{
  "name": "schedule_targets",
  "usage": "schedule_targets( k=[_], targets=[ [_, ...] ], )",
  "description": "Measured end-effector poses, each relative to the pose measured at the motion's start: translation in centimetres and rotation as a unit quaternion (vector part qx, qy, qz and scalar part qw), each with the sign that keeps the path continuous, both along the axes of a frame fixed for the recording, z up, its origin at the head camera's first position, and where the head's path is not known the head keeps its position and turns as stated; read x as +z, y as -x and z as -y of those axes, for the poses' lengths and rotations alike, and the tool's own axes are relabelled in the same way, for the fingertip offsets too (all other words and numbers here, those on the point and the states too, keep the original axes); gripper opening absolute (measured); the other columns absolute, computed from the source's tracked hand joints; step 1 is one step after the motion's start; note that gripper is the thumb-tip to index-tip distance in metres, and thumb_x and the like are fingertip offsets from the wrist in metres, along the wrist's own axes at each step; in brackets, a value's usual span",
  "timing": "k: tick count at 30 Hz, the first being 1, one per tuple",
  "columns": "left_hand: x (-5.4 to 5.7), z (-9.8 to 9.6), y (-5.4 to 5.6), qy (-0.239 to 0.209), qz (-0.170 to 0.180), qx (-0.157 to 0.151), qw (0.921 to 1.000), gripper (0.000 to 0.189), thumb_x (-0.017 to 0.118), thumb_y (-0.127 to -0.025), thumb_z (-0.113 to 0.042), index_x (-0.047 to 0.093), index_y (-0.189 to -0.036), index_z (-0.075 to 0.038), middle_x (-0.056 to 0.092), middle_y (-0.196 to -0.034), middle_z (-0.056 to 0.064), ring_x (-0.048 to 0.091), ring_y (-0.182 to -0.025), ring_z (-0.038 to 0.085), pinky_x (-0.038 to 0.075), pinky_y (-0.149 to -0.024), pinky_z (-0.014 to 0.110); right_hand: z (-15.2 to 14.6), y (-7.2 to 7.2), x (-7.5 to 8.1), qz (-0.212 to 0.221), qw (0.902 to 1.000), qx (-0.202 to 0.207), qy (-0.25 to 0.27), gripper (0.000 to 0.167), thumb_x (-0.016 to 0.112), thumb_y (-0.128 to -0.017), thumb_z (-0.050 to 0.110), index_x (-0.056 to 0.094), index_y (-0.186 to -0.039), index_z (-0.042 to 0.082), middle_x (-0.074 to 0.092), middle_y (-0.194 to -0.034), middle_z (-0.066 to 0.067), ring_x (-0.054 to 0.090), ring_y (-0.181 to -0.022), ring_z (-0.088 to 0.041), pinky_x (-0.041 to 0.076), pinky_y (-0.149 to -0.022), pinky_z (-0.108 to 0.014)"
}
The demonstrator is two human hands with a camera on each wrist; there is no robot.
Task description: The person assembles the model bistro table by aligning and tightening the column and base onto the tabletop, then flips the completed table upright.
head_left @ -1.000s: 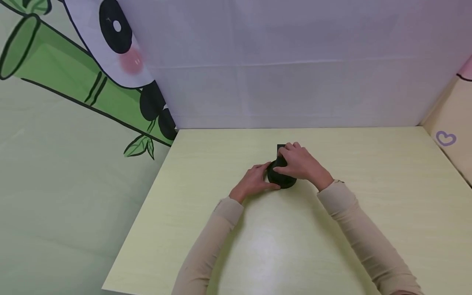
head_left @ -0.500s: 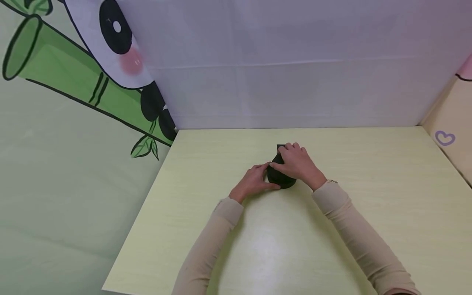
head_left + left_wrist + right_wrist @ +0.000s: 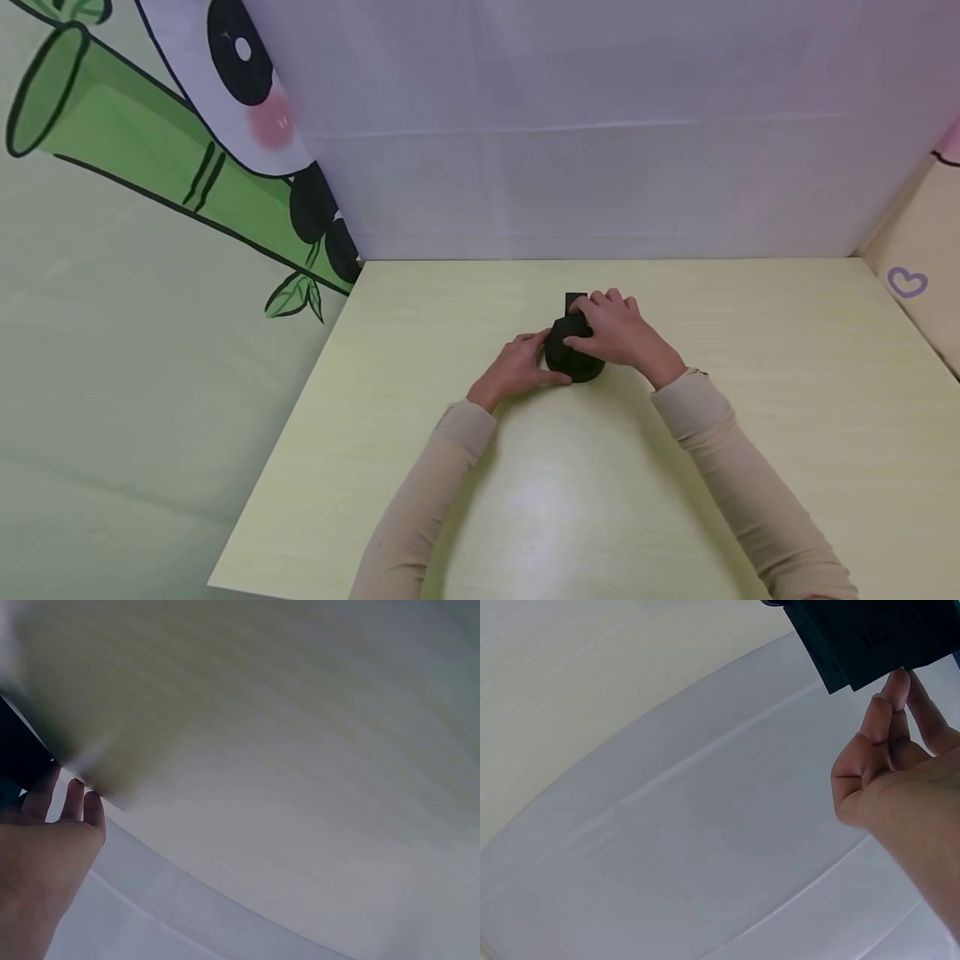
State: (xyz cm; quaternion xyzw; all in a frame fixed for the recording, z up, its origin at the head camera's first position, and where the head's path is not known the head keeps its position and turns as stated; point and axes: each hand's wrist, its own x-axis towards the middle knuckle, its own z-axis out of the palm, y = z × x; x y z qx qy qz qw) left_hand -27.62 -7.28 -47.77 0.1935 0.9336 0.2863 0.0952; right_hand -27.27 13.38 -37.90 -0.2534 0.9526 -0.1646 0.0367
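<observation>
On the table stands a black object (image 3: 570, 360) with a rounded, cup-like front and a narrow square part sticking out behind; its kind does not show. My left hand (image 3: 517, 367) holds its left side, thumb along the near edge and fingertips at the far left. From above and the right, my right hand (image 3: 621, 335) pinches the upper part and hides much of it. In the right wrist view, the fingers of the right hand (image 3: 889, 746) meet the lower edge of dark flat panels (image 3: 870, 645). The left wrist view catches only a dark corner (image 3: 19, 746) beside the left hand (image 3: 49, 855).
The pale wood-look table (image 3: 540, 500) spreads around both forearms. A plain lilac-white cloth wall (image 3: 585, 183) rises behind its back edge. On the left hangs a pale green cloth (image 3: 135, 375) with a printed bamboo and cartoon face; a cream panel (image 3: 918, 225) stands at the right.
My right hand shifted slightly left over the black object, then back right, its thumb moving across the top. The left hand and the object's base stay in place.
</observation>
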Motion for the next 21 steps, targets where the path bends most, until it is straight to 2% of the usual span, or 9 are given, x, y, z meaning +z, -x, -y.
schedule_targets(
  k=[7, 12, 21],
  targets=[
    [0.3, -0.7, 0.4, -0.001, 0.007, 0.006, 1.0000, 0.097, 0.081, -0.087, -0.055, 0.036, -0.162, -0.013, 0.049, -0.156, 0.008, 0.038, -0.146, 0.029, 0.036, -0.116, 0.047, -0.7, 0.3, 0.1, -0.016, 0.9998, 0.011, -0.009, 0.051, 0.074, -0.096, 0.039, 0.062, -0.129, 0.001, 0.060, -0.117, -0.020, 0.050, -0.110, -0.040, 0.040, -0.093, -0.057],
    [0.4, -0.9, 0.4, -0.003, 0.009, 0.008, 0.9999, 0.096, 0.080, -0.087, -0.056, 0.038, -0.161, -0.012, 0.048, -0.156, 0.009, 0.038, -0.146, 0.030, 0.036, -0.116, 0.047, -1.0, 0.2, 0.0, -0.044, 0.9989, 0.007, -0.013, 0.049, 0.075, -0.095, 0.040, 0.064, -0.121, 0.000, 0.062, -0.109, -0.019, 0.055, -0.101, -0.037, 0.045, -0.088, -0.054],
    [0.4, -1.4, 0.7, -0.005, 0.014, 0.017, 0.9997, 0.096, 0.080, -0.087, -0.055, 0.037, -0.162, -0.013, 0.047, -0.157, 0.010, 0.038, -0.146, 0.030, 0.037, -0.116, 0.047, -1.3, 0.2, 0.1, -0.064, 0.9975, 0.014, -0.026, 0.045, 0.074, -0.096, 0.039, 0.065, -0.112, -0.002, 0.062, -0.100, -0.017, 0.056, -0.090, -0.033, 0.050, -0.078, -0.049]
  ],
)
